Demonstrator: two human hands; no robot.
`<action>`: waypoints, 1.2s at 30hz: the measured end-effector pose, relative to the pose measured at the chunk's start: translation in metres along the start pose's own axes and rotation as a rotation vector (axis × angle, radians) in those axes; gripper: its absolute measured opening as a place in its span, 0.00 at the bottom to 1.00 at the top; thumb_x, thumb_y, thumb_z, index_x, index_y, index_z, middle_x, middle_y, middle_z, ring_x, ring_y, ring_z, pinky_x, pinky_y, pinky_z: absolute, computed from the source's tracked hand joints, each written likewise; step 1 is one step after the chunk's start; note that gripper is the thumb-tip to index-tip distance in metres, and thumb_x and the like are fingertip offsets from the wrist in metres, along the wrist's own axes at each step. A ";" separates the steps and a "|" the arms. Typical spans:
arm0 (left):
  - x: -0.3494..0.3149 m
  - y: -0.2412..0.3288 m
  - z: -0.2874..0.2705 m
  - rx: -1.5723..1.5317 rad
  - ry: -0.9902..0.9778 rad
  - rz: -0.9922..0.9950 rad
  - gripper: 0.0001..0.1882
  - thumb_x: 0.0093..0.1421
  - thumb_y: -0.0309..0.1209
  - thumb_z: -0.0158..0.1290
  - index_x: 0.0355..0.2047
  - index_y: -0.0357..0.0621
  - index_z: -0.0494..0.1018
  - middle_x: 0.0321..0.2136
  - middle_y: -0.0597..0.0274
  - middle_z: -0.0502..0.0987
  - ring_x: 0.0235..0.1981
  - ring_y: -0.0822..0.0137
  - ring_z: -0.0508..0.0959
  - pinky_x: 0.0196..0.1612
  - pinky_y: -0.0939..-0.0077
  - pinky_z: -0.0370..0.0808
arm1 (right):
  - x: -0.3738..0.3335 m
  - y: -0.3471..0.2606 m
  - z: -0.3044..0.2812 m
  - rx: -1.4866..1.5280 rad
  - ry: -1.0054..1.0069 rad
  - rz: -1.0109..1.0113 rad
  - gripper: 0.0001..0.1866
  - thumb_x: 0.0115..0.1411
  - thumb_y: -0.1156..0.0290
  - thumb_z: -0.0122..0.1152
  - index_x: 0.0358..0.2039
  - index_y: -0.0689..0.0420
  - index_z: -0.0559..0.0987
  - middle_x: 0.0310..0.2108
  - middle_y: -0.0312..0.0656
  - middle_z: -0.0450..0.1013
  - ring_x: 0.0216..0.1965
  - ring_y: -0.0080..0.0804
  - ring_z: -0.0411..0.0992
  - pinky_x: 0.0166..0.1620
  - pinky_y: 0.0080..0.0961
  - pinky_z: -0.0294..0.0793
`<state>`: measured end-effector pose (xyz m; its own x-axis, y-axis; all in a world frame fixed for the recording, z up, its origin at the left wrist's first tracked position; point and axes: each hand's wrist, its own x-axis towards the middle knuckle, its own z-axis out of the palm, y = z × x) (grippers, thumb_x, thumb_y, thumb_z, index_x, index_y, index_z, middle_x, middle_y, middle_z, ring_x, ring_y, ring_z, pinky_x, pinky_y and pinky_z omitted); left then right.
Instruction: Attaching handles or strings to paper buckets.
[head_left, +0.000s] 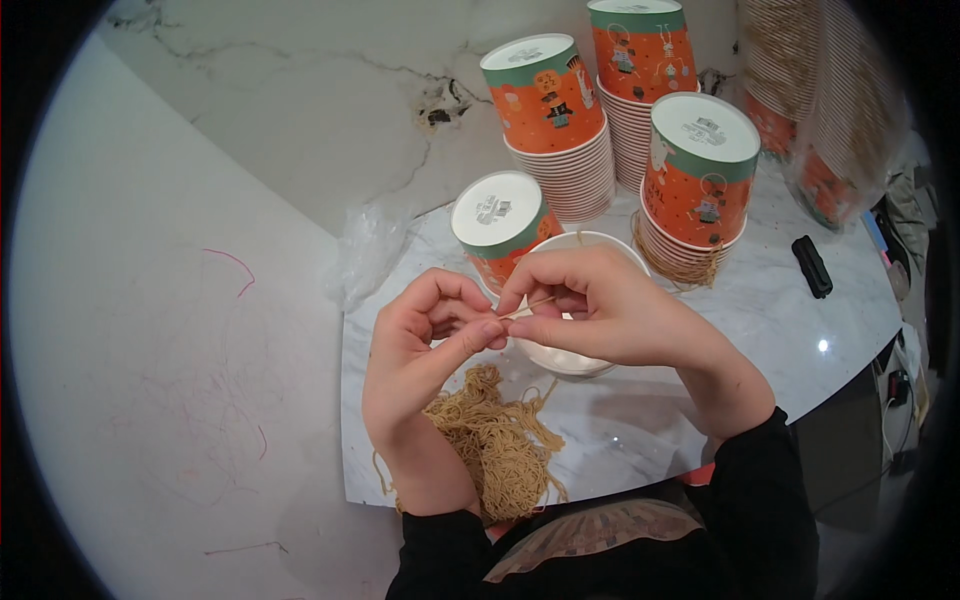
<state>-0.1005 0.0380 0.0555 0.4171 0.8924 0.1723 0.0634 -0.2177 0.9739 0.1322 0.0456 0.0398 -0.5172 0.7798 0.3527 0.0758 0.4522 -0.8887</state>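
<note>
The left hand point(402, 350) and right hand point(605, 308) pinch a thin tan strand point(537, 304) between their fingertips, just beyond the tan string heap point(498, 445). The step seems to be working this strand; the next move calls for fine fingertip control.

Center: thin strand point(538, 303) is too fine to trace past the fingertips point(491, 328); right hand point(612, 312) covers part of the white tub point(562, 360). Left forearm point(428, 465) hides some tan yarn pile point(500, 440), lower center. Top edge clips the rear cup stack point(645, 60) and bagged stacks point(845, 95), upper right.
</note>
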 end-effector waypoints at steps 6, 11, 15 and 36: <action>0.003 -0.001 0.006 0.050 0.030 0.055 0.12 0.59 0.18 0.63 0.42 0.33 0.74 0.34 0.58 0.84 0.36 0.74 0.84 0.41 0.83 0.78 | 0.000 -0.002 0.001 -0.056 0.158 -0.086 0.07 0.57 0.70 0.66 0.31 0.60 0.82 0.18 0.36 0.70 0.22 0.23 0.69 0.27 0.24 0.66; 0.006 -0.003 0.010 0.098 0.058 0.059 0.12 0.58 0.18 0.64 0.41 0.35 0.75 0.35 0.59 0.84 0.36 0.76 0.83 0.40 0.84 0.77 | 0.001 0.002 -0.001 -0.183 0.175 -0.113 0.08 0.56 0.68 0.66 0.31 0.60 0.82 0.18 0.39 0.70 0.21 0.27 0.68 0.27 0.26 0.66; 0.011 -0.010 0.013 0.301 -0.031 0.042 0.17 0.56 0.24 0.66 0.44 0.37 0.74 0.36 0.59 0.85 0.37 0.70 0.84 0.41 0.78 0.78 | 0.000 0.003 -0.004 -0.246 0.238 -0.086 0.08 0.55 0.68 0.65 0.31 0.59 0.82 0.19 0.39 0.71 0.21 0.28 0.68 0.27 0.27 0.66; 0.016 -0.017 0.008 -0.014 -0.175 -0.003 0.18 0.57 0.21 0.63 0.48 0.36 0.76 0.40 0.67 0.81 0.38 0.79 0.77 0.41 0.82 0.75 | -0.018 -0.025 -0.034 -0.415 0.688 -0.640 0.10 0.51 0.86 0.65 0.35 0.63 0.83 0.29 0.36 0.74 0.26 0.17 0.68 0.28 0.14 0.65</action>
<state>-0.0880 0.0528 0.0406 0.5687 0.8102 0.1421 0.0529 -0.2084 0.9766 0.1688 0.0346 0.0656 0.0261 0.3604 0.9324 0.3137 0.8827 -0.3499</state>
